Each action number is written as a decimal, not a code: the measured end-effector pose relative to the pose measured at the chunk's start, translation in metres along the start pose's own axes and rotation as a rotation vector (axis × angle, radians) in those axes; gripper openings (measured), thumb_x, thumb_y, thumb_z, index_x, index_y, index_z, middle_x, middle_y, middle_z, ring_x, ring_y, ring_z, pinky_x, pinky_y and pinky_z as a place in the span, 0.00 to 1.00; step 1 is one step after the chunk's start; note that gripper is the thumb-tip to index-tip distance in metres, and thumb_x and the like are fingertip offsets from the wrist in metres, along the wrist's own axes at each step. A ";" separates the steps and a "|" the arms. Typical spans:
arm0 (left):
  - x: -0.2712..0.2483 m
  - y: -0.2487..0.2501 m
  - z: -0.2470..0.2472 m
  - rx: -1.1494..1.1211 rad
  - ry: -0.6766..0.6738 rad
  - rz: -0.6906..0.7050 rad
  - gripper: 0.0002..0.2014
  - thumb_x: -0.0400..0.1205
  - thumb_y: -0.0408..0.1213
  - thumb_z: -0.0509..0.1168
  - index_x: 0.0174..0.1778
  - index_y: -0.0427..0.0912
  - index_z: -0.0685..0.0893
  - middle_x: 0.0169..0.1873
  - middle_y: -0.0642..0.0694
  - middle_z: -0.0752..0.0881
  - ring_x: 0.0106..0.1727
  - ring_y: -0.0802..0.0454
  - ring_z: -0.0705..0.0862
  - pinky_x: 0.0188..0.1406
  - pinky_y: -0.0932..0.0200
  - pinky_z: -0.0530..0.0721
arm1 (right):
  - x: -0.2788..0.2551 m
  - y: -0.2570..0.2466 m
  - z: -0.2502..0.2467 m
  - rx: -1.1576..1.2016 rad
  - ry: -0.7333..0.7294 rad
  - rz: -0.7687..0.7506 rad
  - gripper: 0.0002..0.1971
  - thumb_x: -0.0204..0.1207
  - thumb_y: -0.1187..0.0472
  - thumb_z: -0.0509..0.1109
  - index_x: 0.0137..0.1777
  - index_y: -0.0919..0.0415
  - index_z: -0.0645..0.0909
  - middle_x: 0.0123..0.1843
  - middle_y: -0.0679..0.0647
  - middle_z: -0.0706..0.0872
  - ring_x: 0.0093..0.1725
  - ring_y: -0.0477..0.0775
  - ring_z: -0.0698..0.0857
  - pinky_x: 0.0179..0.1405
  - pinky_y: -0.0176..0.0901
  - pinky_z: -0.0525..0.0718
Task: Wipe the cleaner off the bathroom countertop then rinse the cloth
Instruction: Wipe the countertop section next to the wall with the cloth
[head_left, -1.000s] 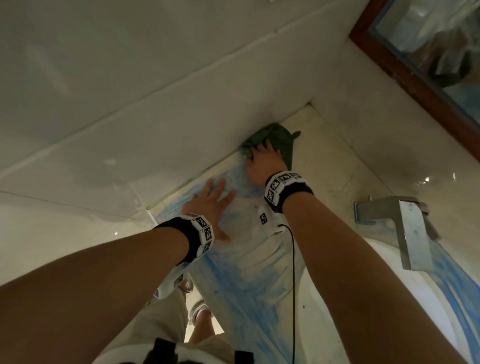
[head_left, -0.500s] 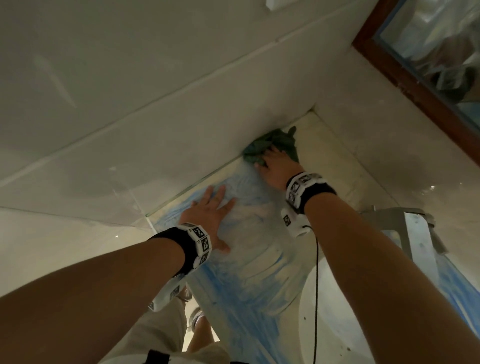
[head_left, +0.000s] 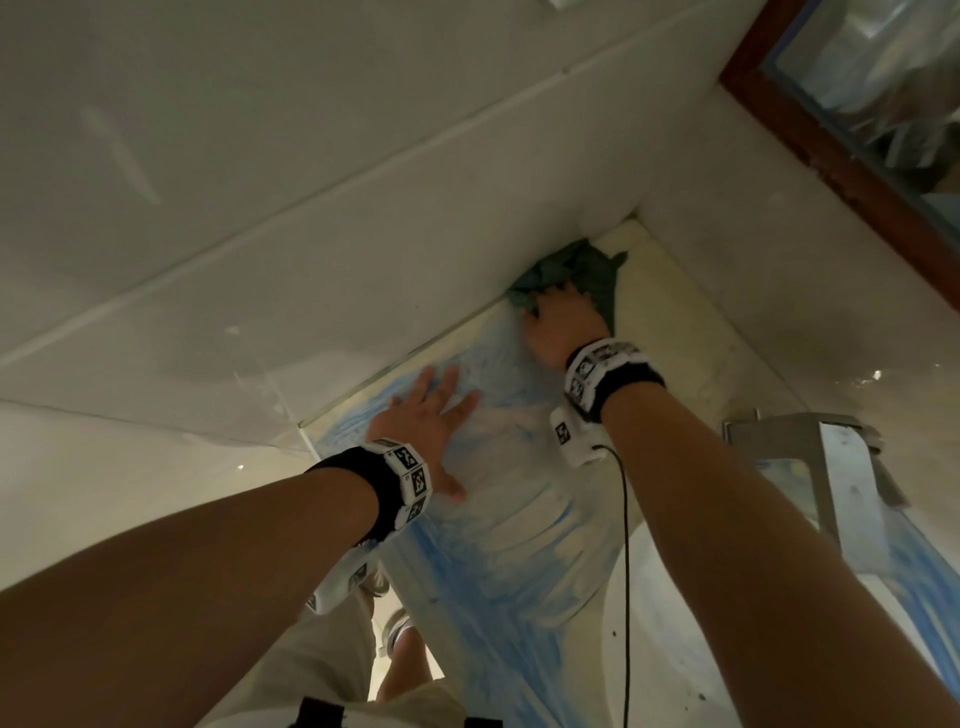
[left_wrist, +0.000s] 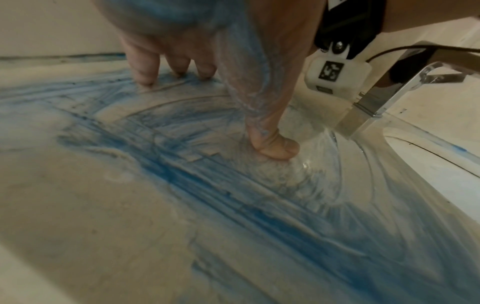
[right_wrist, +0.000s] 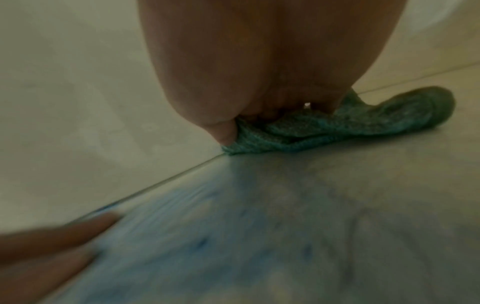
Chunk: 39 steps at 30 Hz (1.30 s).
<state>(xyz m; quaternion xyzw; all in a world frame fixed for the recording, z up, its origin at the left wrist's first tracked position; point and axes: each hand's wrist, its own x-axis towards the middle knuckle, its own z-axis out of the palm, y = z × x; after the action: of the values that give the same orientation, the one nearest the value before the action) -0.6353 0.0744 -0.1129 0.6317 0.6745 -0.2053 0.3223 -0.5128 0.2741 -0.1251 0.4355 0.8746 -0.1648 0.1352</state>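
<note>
Right hand (head_left: 563, 330) pressed down on a crumpled dark green terry cloth (head_left: 576, 275), fingers (right_wrist: 223, 131) curled into its folds and bunching it; thumb tip visible at the near edge in the right wrist view. Cloth pushed deep into the back corner of the pale stone table (head_left: 675, 312), touching the wall seam on its left side and lying beyond the fingertips, away from the body. No clear long axis to the wad; one loose tail trailing toward the right.

Left hand (head_left: 423, 431) flat on the table, fingers (left_wrist: 141, 67) spread apart and straight, holding nothing, bracing the body; palm and thumb smeared with pale blue film in the left wrist view.

Streaky blue cleaner (head_left: 498, 545) lying mostly nearer the body than the cloth, in arcs between the two hands and along the front strip, with more on the far side of the square chrome tap (head_left: 831, 483). Table around the cloth itself looking already wiped.

Judged from this: wiping under way, much left to do. Remaining smear sits toward the body from the cloth, so the likely next stroke a pull back from the corner. Right hand plainly the nearer; left hand resting in the path, probably needing to lift.
</note>
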 end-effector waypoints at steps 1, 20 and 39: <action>-0.001 0.000 0.000 0.002 0.003 -0.002 0.61 0.69 0.66 0.73 0.83 0.59 0.32 0.82 0.48 0.26 0.83 0.43 0.30 0.81 0.36 0.49 | -0.008 -0.011 0.006 -0.045 0.003 -0.054 0.23 0.87 0.53 0.50 0.76 0.60 0.73 0.75 0.61 0.76 0.75 0.63 0.69 0.77 0.56 0.64; -0.002 0.000 -0.001 -0.015 -0.009 0.002 0.61 0.69 0.67 0.72 0.83 0.58 0.31 0.81 0.49 0.24 0.83 0.44 0.28 0.81 0.36 0.48 | 0.022 0.048 -0.006 0.055 -0.051 0.082 0.27 0.88 0.46 0.44 0.86 0.54 0.55 0.87 0.55 0.54 0.86 0.59 0.48 0.84 0.61 0.45; 0.000 -0.001 0.001 -0.021 0.006 0.016 0.61 0.69 0.67 0.71 0.83 0.59 0.31 0.80 0.49 0.24 0.83 0.45 0.28 0.81 0.37 0.47 | 0.011 0.053 -0.006 -0.008 -0.078 -0.147 0.26 0.89 0.49 0.49 0.83 0.59 0.63 0.84 0.60 0.62 0.83 0.61 0.59 0.83 0.49 0.49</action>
<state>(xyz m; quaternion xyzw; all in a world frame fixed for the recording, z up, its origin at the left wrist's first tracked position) -0.6367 0.0735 -0.1134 0.6342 0.6725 -0.1937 0.3286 -0.4771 0.3148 -0.1326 0.3629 0.8988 -0.1879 0.1585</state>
